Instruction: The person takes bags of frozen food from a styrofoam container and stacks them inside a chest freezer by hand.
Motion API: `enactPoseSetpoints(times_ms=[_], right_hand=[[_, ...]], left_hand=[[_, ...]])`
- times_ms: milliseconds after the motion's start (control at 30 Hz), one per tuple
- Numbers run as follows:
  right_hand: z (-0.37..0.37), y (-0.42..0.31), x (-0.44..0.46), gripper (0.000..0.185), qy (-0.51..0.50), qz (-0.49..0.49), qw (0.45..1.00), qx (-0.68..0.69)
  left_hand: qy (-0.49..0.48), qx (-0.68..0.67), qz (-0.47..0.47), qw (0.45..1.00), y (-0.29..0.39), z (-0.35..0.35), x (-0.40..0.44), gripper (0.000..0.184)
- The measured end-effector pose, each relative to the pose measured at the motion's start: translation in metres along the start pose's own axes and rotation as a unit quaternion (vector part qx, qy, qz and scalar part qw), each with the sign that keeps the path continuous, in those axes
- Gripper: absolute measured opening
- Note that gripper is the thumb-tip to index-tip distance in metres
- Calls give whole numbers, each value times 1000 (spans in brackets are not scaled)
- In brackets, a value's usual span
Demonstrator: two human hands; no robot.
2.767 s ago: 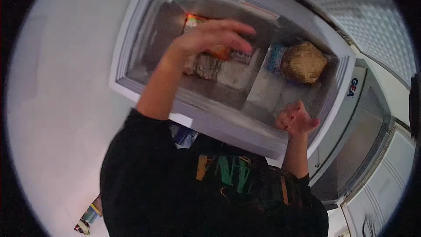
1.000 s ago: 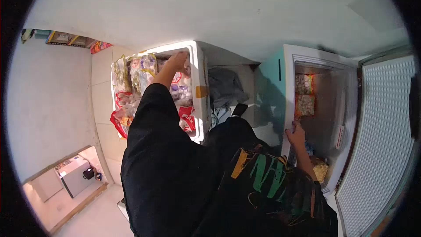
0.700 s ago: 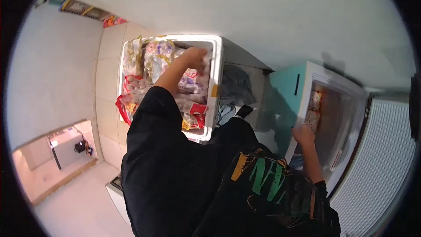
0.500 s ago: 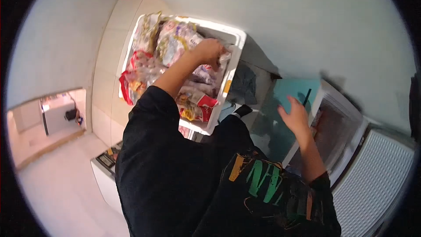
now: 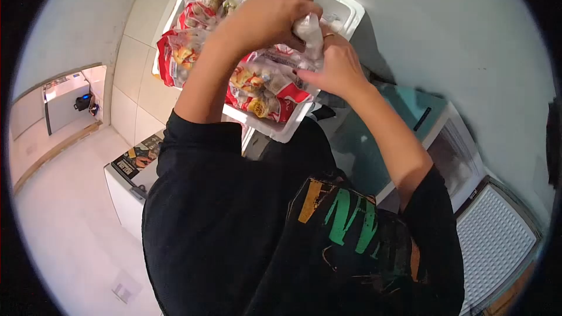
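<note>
A clear plastic bag (image 5: 312, 34) is held between the two hands, over the packed contents of a white foam box (image 5: 283, 133), just inside the box's right edge and toward the far right corner. Its far end is gripped by the left hand (image 5: 276, 14), whose fingers are bent down over it from the left; the bag is thus set to the right of those fingers. From the right and near side it is met by the right hand (image 5: 342, 64). There the thumb is spread leftward, apart from the fingers, which are partly hidden behind the plastic; whether they are closed on it cannot be told. Both hands are about equally near. The visible length of the bag is aligned roughly from far to near. Red-and-clear packs (image 5: 284, 95) are seen nearer, toward the box's near right corner.
</note>
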State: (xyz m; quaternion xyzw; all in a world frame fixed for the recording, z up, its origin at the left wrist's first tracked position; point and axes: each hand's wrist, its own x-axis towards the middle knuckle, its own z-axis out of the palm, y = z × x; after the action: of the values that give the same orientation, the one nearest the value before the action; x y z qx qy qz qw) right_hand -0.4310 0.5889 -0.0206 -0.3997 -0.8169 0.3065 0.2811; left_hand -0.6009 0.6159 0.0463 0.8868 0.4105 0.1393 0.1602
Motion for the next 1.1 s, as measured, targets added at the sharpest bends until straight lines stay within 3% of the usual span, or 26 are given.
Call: enactPoseSetpoints(times_ms=[33, 100, 133, 233, 267, 300, 367, 433, 500, 533, 567, 600, 700, 733, 767, 800, 833, 900, 1033, 1100], right_hand=[[0, -5, 0, 70, -1, 1, 1000, -3], [-2, -12, 0, 58, 19, 112, 991, 66], [1, -10, -1, 44, 114, 39, 991, 67], [-13, -8, -13, 36, 157, 49, 982, 91], [-20, -7, -21, 32, 161, 34, 982, 90], [-22, -5, -30, 32, 171, 37, 981, 80], [-24, 4, -55, 32, 229, 84, 949, 200], [-42, 1, -78, 31, 237, 130, 946, 179], [-57, -1, -100, 29, 319, 143, 902, 252], [-66, 3, -115, 28, 334, 164, 889, 267], [-77, 3, -132, 28, 361, 165, 882, 254], [-89, 2, -148, 28, 379, 180, 874, 245], [-117, 1, -207, 26, 464, 214, 830, 224], [-124, -6, -229, 24, 494, 211, 805, 252], [-130, -14, -253, 23, 522, 206, 778, 281], [-134, -22, -277, 23, 545, 183, 758, 308], [-89, 22, -210, 23, 523, 195, 777, 290], [-87, 24, -227, 25, 553, 261, 747, 261], [-77, 9, -224, 23, 610, 336, 675, 245], [-65, 2, -214, 24, 631, 361, 653, 212]], left_hand=[[2, -3, 2, 1000, 6, -8, 0, 41], [34, -30, 0, 999, 19, -20, -2, 38], [82, -16, 30, 996, 18, -16, -1, 42], [145, -51, -12, 988, 39, -18, 1, 45], [100, -88, -67, 989, 44, -18, 4, 55], [100, -91, -52, 989, 52, -16, 7, 55], [252, -33, 3, 967, 77, -11, 13, 74], [301, 3, 14, 954, 92, 3, 20, 73], [454, -56, 5, 889, 96, 34, 26, 69], [419, -136, -20, 898, 102, 45, 26, 80], [390, -133, -56, 910, 113, 57, 25, 79], [351, -257, -69, 898, 121, 76, 32, 78], [127, -593, -65, 793, 150, 139, 55, 70], [45, -634, -59, 770, 172, 143, 61, 68], [-42, -666, -57, 743, 196, 149, 63, 65], [-80, -650, -18, 755, 214, 164, 69, 61], [-84, -680, -22, 728, 125, 183, 74, 50], [-188, -666, -29, 721, 132, 190, 89, 41], [-292, -687, 13, 665, 126, 215, 110, 34], [-295, -712, 65, 634, 117, 226, 114, 30]])
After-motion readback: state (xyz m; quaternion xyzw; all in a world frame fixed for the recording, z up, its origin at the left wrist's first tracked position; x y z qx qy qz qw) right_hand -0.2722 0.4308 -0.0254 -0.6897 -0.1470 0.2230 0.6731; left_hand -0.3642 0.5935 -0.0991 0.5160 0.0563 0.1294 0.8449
